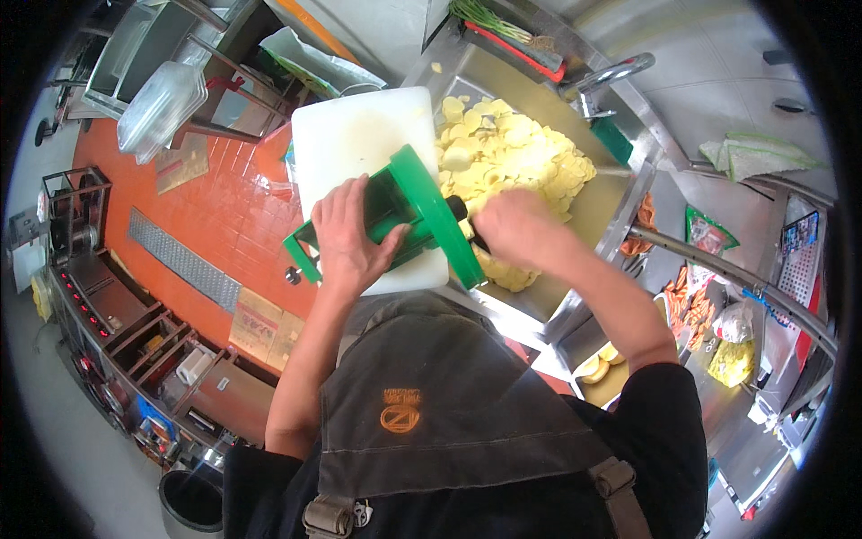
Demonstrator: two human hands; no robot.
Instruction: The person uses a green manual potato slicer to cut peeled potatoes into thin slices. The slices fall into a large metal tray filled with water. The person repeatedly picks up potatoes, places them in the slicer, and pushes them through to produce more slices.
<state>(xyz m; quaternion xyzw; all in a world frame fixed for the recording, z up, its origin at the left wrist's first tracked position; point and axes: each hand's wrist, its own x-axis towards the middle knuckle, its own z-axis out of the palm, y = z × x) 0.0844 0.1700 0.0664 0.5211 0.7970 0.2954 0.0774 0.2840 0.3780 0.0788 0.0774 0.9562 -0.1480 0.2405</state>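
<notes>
A green hand-cranked rotary slicer (431, 222) lies across a white cutting board (363, 128) at the edge of a steel sink. My left hand (353, 236) presses on the slicer's body, fingers over its top and thumb along its side. At the slicer's right side, my right hand (512, 226) is closed around the black crank handle, slightly blurred; the fingers are partly hidden. A heap of thin yellow slices, probably potato (525, 151), fills the sink beside and beneath my right hand.
A chrome faucet (616, 71) and a red tray with green onions (515, 50) are at the sink's far side. To the right are a steel rail (727, 269) and a container with peeled yellow pieces (599, 370). Stacked clear plastic containers (165, 104) stand at left.
</notes>
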